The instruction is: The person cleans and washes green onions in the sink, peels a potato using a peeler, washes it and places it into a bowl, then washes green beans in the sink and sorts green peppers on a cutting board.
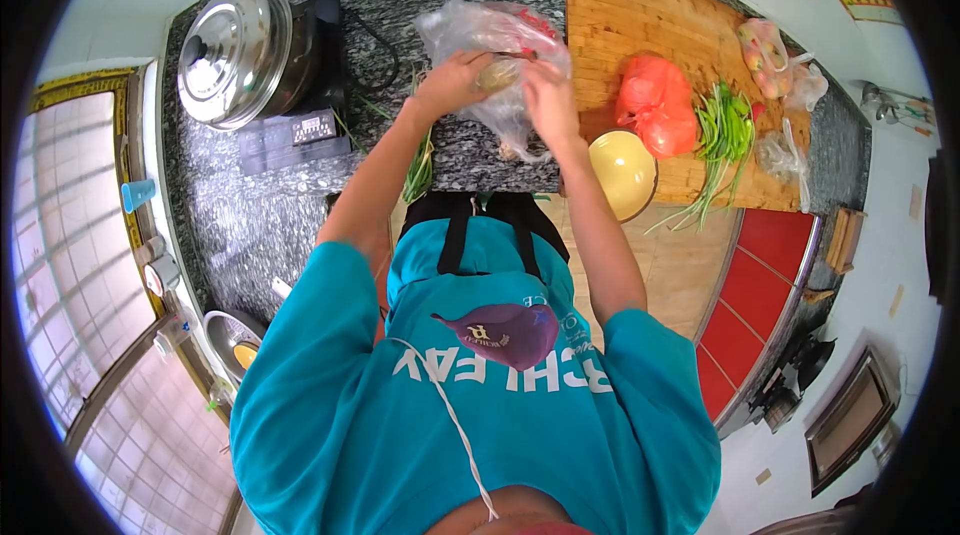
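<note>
On the dark speckled counter in front of me lies a clear plastic bag point(495, 122) with red print along its far side. My left hand point(455, 82) grips the bag's left part, its fingers curled in against the film. From the other side my right hand point(546, 95) pinches the plastic, close to the left fingertips. Something pale yellowish shows at the bag between the two hands; its kind is unclear. Green stalks point(420, 167) lie on the counter under and beside my left forearm. A yellow bowl point(624, 173) stands just right of my right forearm.
A wooden board point(610, 15) covers the right counter, carrying a red plastic bag point(655, 100), green onions point(725, 125) and smaller clear bags point(765, 60). At left, a lidded steel pot point(235, 55) stands on a black cooker point(330, 45) with a cord.
</note>
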Demonstrator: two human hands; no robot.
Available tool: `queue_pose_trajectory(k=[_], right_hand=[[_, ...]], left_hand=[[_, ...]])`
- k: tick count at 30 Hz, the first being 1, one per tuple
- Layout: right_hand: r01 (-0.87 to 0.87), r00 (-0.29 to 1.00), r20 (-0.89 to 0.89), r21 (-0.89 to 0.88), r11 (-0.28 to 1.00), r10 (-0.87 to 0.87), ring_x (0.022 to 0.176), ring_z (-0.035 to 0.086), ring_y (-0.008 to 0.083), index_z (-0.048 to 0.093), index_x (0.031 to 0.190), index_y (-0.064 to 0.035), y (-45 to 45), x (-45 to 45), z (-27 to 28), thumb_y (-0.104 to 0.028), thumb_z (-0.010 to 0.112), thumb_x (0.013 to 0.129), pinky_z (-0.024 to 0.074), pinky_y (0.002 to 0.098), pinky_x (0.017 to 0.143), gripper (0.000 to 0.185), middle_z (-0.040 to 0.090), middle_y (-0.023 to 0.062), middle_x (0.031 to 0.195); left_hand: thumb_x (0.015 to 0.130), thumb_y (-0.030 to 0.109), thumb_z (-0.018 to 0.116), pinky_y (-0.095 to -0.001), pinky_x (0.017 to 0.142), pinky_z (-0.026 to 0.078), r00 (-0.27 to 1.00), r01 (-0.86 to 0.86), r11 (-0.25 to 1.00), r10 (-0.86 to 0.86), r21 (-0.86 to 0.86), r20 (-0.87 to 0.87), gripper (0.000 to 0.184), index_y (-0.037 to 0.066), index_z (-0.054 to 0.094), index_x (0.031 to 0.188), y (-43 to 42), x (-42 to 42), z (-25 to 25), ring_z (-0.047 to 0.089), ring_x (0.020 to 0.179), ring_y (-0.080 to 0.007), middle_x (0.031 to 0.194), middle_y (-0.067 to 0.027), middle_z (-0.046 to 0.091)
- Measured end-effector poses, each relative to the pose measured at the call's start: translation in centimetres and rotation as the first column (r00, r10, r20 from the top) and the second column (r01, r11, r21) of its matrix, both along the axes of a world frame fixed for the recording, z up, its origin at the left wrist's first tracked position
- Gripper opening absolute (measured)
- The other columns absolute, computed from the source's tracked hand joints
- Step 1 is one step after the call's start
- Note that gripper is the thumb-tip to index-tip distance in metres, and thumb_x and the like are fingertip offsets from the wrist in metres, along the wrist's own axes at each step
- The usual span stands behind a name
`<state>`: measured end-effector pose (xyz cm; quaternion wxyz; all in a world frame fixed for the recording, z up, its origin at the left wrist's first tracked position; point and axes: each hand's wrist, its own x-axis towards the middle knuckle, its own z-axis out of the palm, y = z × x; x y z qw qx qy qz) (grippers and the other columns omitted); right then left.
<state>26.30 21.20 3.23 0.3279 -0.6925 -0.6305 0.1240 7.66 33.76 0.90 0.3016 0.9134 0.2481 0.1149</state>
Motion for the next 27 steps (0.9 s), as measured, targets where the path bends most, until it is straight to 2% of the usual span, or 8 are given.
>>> queue_pose_trajectory(k=[2, 6, 10, 12, 16, 18, 23, 27], right_hand=[[-0.115, 0.983, 0.135, -0.079, 0.990, 0.124, 0.116, 0.056, 0.0322, 0.069, 0.100, 0.0003, -0.5, -1.6, 1.6, -0.005, 0.063, 0.082, 0.0453, 0.0411, 0.097, 0.020, 0.066, 0.0152, 0.114], [-0.090, 0.991, 0.076, -0.231, 0.969, 0.110, 0.108, 0.058, 0.0319, 0.068, 0.092, -0.0008, -2.1, -1.0, 0.8, -0.009, 0.064, 0.083, 0.0459, 0.0417, 0.092, 0.013, 0.067, 0.0126, 0.105], [0.003, 0.986, -0.157, -0.299, 0.954, -0.052, 0.097, 0.061, 0.0383, 0.067, 0.094, -0.0010, -2.1, 0.0, 1.8, -0.012, 0.063, 0.085, 0.0490, 0.0447, 0.085, 0.015, 0.066, 0.0184, 0.100], [0.048, 0.981, -0.173, -0.215, 0.975, -0.087, 0.092, 0.062, 0.0406, 0.067, 0.099, -0.0010, -2.0, 0.1, 1.8, -0.012, 0.063, 0.086, 0.0499, 0.0457, 0.082, 0.018, 0.066, 0.0211, 0.098], [0.043, 0.962, -0.242, -0.327, 0.944, -0.127, 0.086, 0.063, 0.0426, 0.066, 0.110, -0.0024, -2.4, 0.0, 0.8, -0.013, 0.062, 0.087, 0.0512, 0.0473, 0.080, 0.026, 0.066, 0.0253, 0.091], [0.055, 0.971, -0.216, -0.214, 0.975, -0.102, 0.082, 0.064, 0.0424, 0.066, 0.110, -0.0019, -2.5, -0.2, 0.4, -0.013, 0.062, 0.088, 0.0517, 0.0471, 0.076, 0.026, 0.067, 0.0247, 0.085], [0.050, 0.961, -0.251, -0.249, 0.967, -0.114, 0.082, 0.067, 0.0391, 0.067, 0.106, -0.0001, -3.2, -0.7, 1.5, -0.012, 0.063, 0.089, 0.0532, 0.0404, 0.074, 0.021, 0.068, 0.0228, 0.090], [0.001, 0.957, -0.284, -0.201, 0.980, -0.059, 0.082, 0.064, 0.0410, 0.067, 0.100, 0.0000, -2.9, -1.6, 1.4, -0.012, 0.063, 0.087, 0.0522, 0.0451, 0.074, 0.018, 0.067, 0.0243, 0.086]], left_hand=[[0.071, 0.028, 0.077, -0.0432, 0.097, 0.047, 0.965, -0.021, 1.000, 0.022, 0.004, -0.261, 0.072, 0.007, 0.049, 0.134, -1.3, 1.1, 0.5, 0.053, 0.116, -0.0383, 0.134, -0.0151, 0.052], [0.068, 0.041, 0.079, -0.0431, 0.098, 0.047, 0.891, -0.124, 0.992, 0.112, 0.001, -0.439, 0.075, 0.003, 0.053, 0.127, -1.4, 2.4, 0.3, 0.051, 0.119, -0.0382, 0.133, -0.0171, 0.053], [0.067, 0.052, 0.077, -0.0432, 0.095, 0.048, 0.905, -0.143, 0.989, 0.141, 0.025, -0.402, 0.079, 0.003, 0.056, 0.124, -1.4, 2.5, 0.6, 0.055, 0.117, -0.0373, 0.128, -0.0191, 0.058], [0.065, 0.058, 0.075, -0.0444, 0.090, 0.050, 0.839, -0.248, 0.947, 0.105, -0.204, -0.533, 0.080, 0.003, 0.059, 0.120, -1.4, 1.9, 2.0, 0.061, 0.107, -0.0375, 0.116, -0.0212, 0.064], [0.066, 0.060, 0.072, -0.0452, 0.086, 0.050, 0.899, -0.282, 0.953, 0.222, -0.110, -0.378, 0.076, 0.001, 0.062, 0.114, -3.3, 0.7, -1.8, 0.065, 0.096, -0.0387, 0.105, -0.0221, 0.067], [0.068, 0.059, 0.070, -0.0469, 0.084, 0.051, 0.911, -0.311, 0.945, 0.267, -0.098, -0.314, 0.073, -0.001, 0.063, 0.109, -3.9, 1.2, -1.9, 0.066, 0.093, -0.0396, 0.098, -0.0232, 0.069], [0.070, 0.060, 0.070, -0.0452, 0.076, 0.051, 0.841, -0.472, 0.786, 0.266, -0.400, -0.471, 0.067, -0.005, 0.068, 0.085, -4.5, -0.4, 0.4, 0.067, 0.083, -0.0415, 0.083, -0.0242, 0.069], [0.081, 0.040, 0.071, -0.0449, 0.069, 0.051, 0.879, -0.456, 0.859, 0.394, -0.232, -0.266, 0.044, -0.004, 0.069, 0.080, -6.9, -3.7, 0.6, 0.066, 0.076, -0.0415, 0.078, -0.0243, 0.067]])
